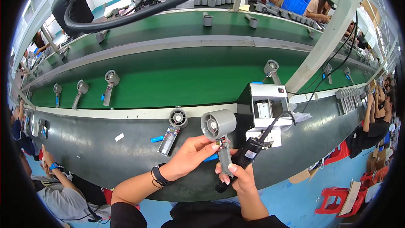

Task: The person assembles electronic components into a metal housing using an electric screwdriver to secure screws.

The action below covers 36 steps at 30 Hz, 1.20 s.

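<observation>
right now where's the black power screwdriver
In the head view it is low and just right of centre, gripped in the right hand, the black screwdriver beside the grey fan unit that the left hand holds.

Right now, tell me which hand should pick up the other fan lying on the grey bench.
Left. The left hand is nearer that fan, though it steadies the held fan; the right hand grips the black tool.

A handheld fan [220, 131] stands upright between the left hand [192, 154] and right hand [238, 175], near the bench edge. Another fan [173, 127] lies just left; a metal fixture box [265, 112] sits right; the conveyor belt [177, 80] runs behind.
</observation>
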{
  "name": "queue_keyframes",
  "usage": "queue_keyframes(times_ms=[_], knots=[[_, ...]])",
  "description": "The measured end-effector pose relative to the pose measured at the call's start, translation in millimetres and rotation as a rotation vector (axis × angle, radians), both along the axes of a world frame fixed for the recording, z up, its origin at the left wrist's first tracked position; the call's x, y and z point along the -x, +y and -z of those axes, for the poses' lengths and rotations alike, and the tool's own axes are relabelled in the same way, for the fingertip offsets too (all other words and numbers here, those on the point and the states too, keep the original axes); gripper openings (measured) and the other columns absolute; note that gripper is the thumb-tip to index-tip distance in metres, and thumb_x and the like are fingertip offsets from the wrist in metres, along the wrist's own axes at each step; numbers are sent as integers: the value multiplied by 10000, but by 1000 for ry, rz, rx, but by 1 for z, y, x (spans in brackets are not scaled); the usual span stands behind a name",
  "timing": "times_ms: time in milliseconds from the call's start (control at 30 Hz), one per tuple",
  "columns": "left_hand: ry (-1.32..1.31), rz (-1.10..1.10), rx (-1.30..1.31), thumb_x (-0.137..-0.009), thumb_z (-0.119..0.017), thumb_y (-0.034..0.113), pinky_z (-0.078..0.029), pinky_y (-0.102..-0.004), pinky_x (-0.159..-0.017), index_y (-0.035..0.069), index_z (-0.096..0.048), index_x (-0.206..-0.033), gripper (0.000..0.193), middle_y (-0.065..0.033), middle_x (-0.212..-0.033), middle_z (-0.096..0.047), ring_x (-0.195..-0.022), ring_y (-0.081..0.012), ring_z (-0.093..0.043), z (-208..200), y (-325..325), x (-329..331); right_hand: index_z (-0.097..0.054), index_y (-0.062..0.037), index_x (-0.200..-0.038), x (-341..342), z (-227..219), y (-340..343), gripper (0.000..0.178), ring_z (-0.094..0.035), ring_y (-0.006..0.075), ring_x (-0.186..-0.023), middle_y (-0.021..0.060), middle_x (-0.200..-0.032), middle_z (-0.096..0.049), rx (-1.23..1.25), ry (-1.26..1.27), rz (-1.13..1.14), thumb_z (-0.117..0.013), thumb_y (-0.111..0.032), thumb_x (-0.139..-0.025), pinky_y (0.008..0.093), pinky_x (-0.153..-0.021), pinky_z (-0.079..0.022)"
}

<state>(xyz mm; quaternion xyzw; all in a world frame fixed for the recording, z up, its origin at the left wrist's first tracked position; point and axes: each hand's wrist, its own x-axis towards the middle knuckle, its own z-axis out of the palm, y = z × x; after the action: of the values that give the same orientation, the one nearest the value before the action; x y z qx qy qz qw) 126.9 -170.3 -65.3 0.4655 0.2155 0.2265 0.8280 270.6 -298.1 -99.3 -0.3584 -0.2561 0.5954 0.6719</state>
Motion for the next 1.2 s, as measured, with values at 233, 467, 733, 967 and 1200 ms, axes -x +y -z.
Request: queue_keyframes(times_ms=[233, 467, 733, 967, 1200], knots=[[99, -186, -106, -999, -584, 130, -496, -272, -900, -42, -663, -1139, 236, -60, -1060, -698, -1023, -94, -618, 10, 9, 0, -502, -20, -1251, -14, 11, -11, 599, -521, 160, -499, 88, -853, -575, -77, -80, 297, -473, -548, -970, 295, -484, -449], [420, -11, -313, -937, -656, 184, -417, -234, -566, -59, -675, -902, 246, -15, -701, -649, -636, -37, -530, 57, 5, 2, -442, -34, -1173, -77, -41, -11, 628, -457, 115, -454, 35, -686, -492, -545, -366, 867, -445, -628, -968, 262, -435, -401], [482, 61, -379, -932, -642, 187, -352, -251, -509, -47, -675, -908, 238, -9, -631, -594, -570, -31, -443, 67, 3, -2, -405, -29, -1180, -93, -40, 2, 725, -501, 144, -466, 55, -691, -509, -637, -602, 976, -525, -685, -898, 281, -446, -461], [469, 59, -359, -933, -642, 184, -346, -251, -505, -43, -671, -900, 231, 2, -629, -588, -566, -30, -443, 69, 3, -4, -407, -25, -1171, -99, -43, 6, 744, -502, 149, -469, 55, -688, -507, -644, -604, 892, -549, -694, -879, 288, -434, -466], [466, 74, -355, -932, -644, 164, -347, -239, -505, -42, -670, -898, 210, 9, -638, -584, -573, -25, -447, 64, 4, -6, -432, 10, -1140, -112, -54, 29, 759, -464, 135, -442, 45, -620, -469, -441, -609, 581, -584, -682, -867, 275, -411, -413]])
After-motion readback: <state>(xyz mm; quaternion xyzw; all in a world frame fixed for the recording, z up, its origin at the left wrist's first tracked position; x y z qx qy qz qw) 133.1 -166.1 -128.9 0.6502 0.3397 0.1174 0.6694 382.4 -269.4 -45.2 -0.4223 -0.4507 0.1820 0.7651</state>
